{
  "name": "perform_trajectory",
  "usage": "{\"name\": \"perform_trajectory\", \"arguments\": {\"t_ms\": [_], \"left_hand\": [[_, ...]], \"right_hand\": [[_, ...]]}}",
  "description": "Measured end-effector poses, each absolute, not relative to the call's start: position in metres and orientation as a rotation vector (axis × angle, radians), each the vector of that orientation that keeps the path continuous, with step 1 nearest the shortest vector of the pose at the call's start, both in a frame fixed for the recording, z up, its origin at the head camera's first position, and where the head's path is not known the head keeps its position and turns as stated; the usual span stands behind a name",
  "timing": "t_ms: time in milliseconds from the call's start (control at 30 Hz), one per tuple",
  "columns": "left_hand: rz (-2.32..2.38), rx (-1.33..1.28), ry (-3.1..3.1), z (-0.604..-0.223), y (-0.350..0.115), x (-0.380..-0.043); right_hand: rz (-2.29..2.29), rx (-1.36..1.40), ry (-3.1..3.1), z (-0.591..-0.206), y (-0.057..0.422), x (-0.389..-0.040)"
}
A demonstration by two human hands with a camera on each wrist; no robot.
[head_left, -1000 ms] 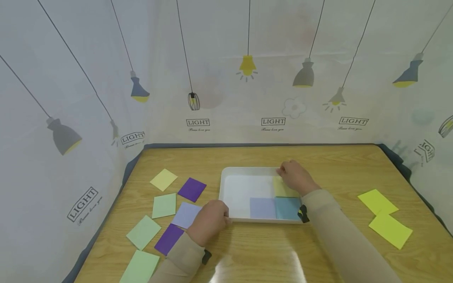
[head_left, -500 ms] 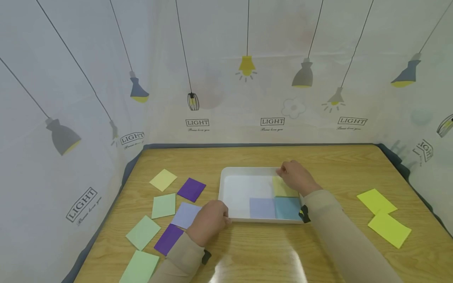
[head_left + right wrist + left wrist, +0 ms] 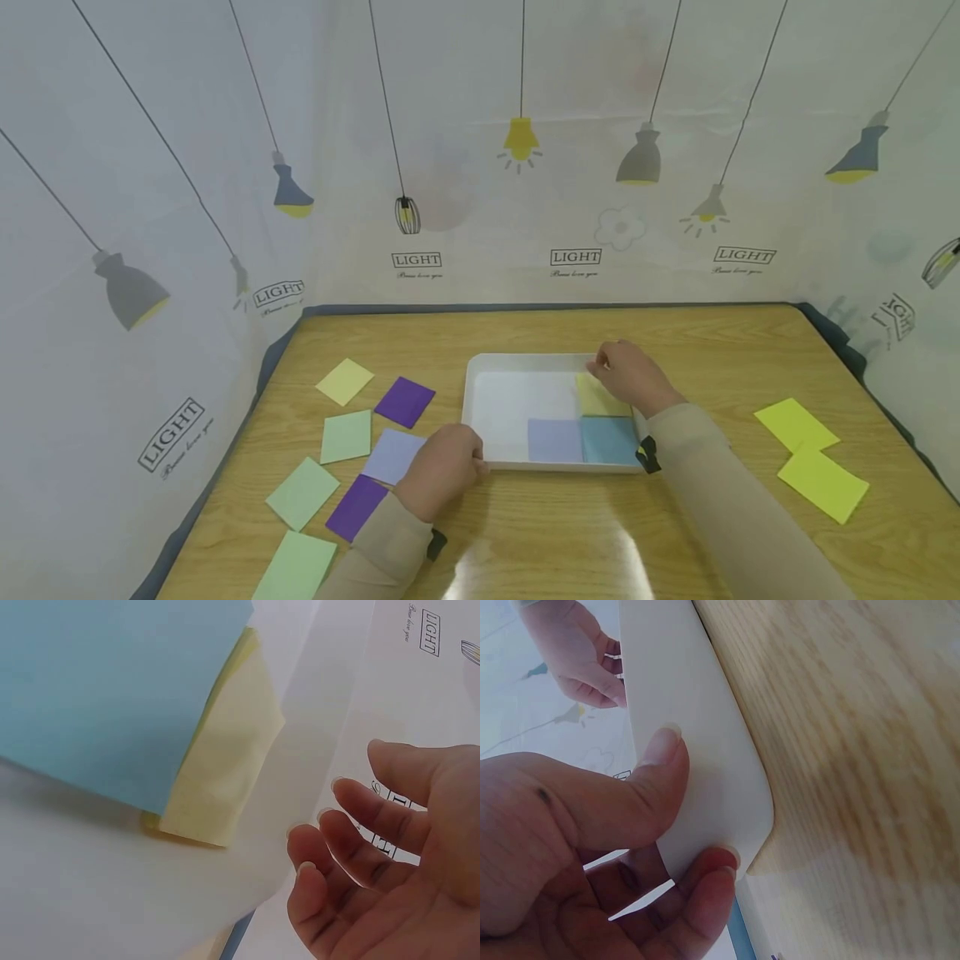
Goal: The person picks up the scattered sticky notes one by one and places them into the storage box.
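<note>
A white tray [image 3: 498, 404] lies on the table, with three sticky notes in its right part: pale yellow [image 3: 598, 398], lilac [image 3: 555, 440] and blue [image 3: 608, 439]. My left hand [image 3: 444, 468] holds the tray's front left corner. Its thumb [image 3: 664, 769] presses the outer wall and the fingers bend round the corner. By the far right rim is my right hand [image 3: 628, 375], its fingers [image 3: 360, 847] loosely bent with nothing between them. In the right wrist view, the blue note [image 3: 112, 697] overlaps the yellow note [image 3: 225, 765]. Whether those fingers touch the rim I cannot tell.
Left of the tray lie several notes: pale green [image 3: 303, 492], purple [image 3: 405, 402], lilac [image 3: 392, 456] and pale yellow [image 3: 345, 381]. Two bright yellow notes [image 3: 823, 483] overlap at the right. A printed cloth [image 3: 480, 208] stands round the wooden table [image 3: 555, 542].
</note>
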State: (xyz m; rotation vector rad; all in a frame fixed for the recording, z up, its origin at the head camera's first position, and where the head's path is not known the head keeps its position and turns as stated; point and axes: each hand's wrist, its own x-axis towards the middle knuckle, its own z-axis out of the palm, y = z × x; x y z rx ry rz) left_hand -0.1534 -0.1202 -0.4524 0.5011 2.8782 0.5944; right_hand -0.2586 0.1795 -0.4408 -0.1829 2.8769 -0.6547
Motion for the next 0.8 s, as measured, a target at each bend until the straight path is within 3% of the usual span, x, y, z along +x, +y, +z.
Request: {"name": "perform_trajectory", "arguments": {"t_ms": [800], "left_hand": [[0.576, 0.517, 2.887, -0.456, -0.12, -0.155]], "right_hand": [[-0.709, -0.193, 2.911, -0.428, 0.196, -0.241]]}}
